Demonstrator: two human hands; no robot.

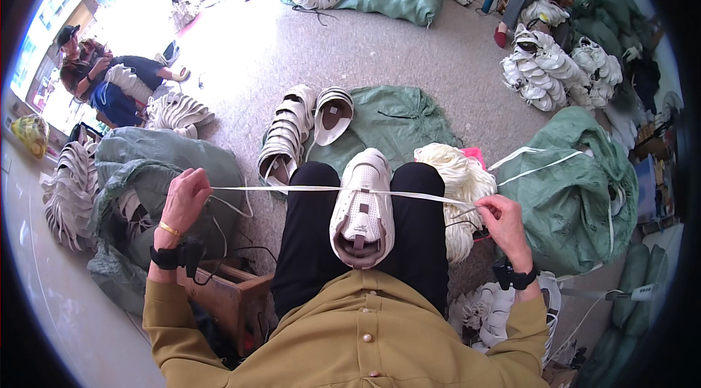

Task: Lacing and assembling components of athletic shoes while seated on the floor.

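A white shoe (365,224) lies across my lap between my knees, its heel opening toward me. A flat white shoelace (292,188) runs through the shoe near its toe end and is pulled out taut to both sides. My left hand (185,202), fingers closed, pinches the lace at the left. At the right, my right hand (504,226) is closed on the lace's other side, its thumb and fingertips pressed together. Neither hand touches the shoe. Both hands hover away from my knees, at about knee level in the picture.
Ahead on a green sack (398,121) are stacked white shoes (290,129). A hank of cream laces (454,176) lies by my right knee. Stuffed green sacks stand left (171,162) and right (566,205). A wooden stool (237,293) is at lower left. Other people sit farther off.
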